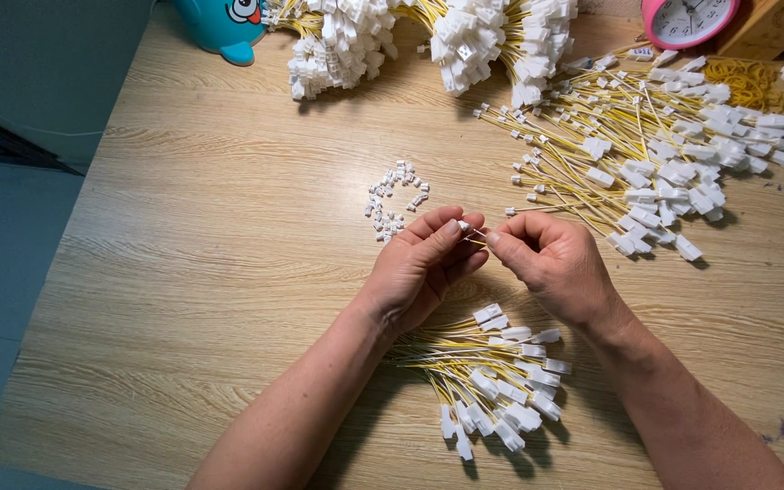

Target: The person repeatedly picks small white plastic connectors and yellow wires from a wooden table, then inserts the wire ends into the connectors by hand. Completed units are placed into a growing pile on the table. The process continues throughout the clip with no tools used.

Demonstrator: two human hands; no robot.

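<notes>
The left hand (428, 263) and the right hand (546, 259) meet in the middle of the table (183, 272), fingertips almost touching. The left hand pinches a tiny white plug (464, 225) between thumb and first finger. The right hand pinches the end of a thin yellow wire (479, 235) that points into that plug. The other fingers of both hands are curled in. Just under the wrists lies a small pile of yellow wires with white plugs (501, 381), spread out like a fan. Just above the left hand sits a little heap of loose white plugs (392, 200), lying in a curved line. To the right of the hands is a big spread of yellow wires (646, 163), many with bigger white plugs on one end and small ones on the other. At the far edge of the table lie two thick bundles of wires (428, 36), with lots of white plugs bunched together. In the top left corner stands a blue toy (220, 27) with a cartoon eye. In the top right is a round pink clock (687, 20) with a white face, next to a wooden box (769, 27). Near it lies a heap of yellow rubber bands (755, 82). The table is light wood with wavy lines. Left of it the floor (2, 227) looks dark blue-green.
</notes>
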